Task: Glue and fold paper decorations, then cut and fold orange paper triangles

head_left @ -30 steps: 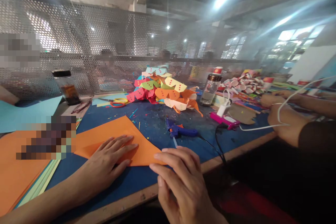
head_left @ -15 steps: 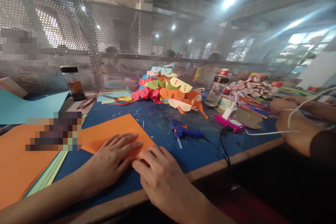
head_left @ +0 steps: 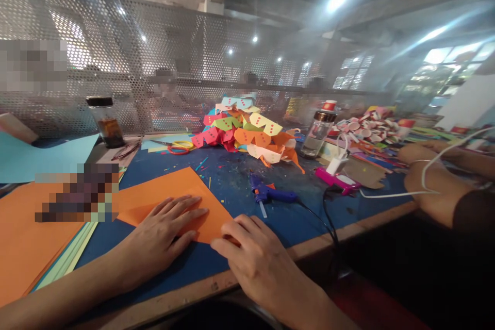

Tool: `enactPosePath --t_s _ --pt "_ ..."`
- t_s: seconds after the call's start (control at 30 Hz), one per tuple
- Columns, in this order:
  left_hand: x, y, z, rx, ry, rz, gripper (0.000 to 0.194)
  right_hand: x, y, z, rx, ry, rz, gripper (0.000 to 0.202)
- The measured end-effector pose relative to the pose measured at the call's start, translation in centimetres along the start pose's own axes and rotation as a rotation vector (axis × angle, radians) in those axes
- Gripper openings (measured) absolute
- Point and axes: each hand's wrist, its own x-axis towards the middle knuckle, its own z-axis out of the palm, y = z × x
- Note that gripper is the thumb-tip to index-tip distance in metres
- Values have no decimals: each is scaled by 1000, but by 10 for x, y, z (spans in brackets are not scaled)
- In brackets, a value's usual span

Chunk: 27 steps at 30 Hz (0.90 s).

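A folded sheet of orange paper (head_left: 189, 185) lies on the blue table top in front of me. My left hand (head_left: 170, 227) rests flat on its lower left part, fingers stretched out and slightly apart. At the paper's right-hand corner, the curled fingers of my right hand (head_left: 253, 247) are closed on the edge, thumb beside the fingers. That corner is hidden under the hand. Beyond the paper, a blue glue gun (head_left: 273, 193) with a clear glue stick lies on the table.
Larger orange sheets (head_left: 23, 247) lie left. Behind stand a pile of folded paper shapes (head_left: 251, 134), scissors (head_left: 180, 147), a dark-lidded jar (head_left: 108, 124) and a glass bottle (head_left: 317, 134). Right are a pink power strip (head_left: 336, 180), cables and another person's arm (head_left: 433, 191).
My right hand has slid to the right along the paper's near edge, away from my left hand, which stays flat on the sheet. More orange paper shows between them.
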Motion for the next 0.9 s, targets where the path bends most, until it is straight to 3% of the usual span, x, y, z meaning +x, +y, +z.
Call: enactPosePath --t_s 0.37,0.9 --pt "-2 -1 4 18 8 0 42 24 -4 -2 -110 -75 -114 18" --pt "-1 2 -2 46 -30 -11 43 -6 8 -8 15 -39 -58 13"
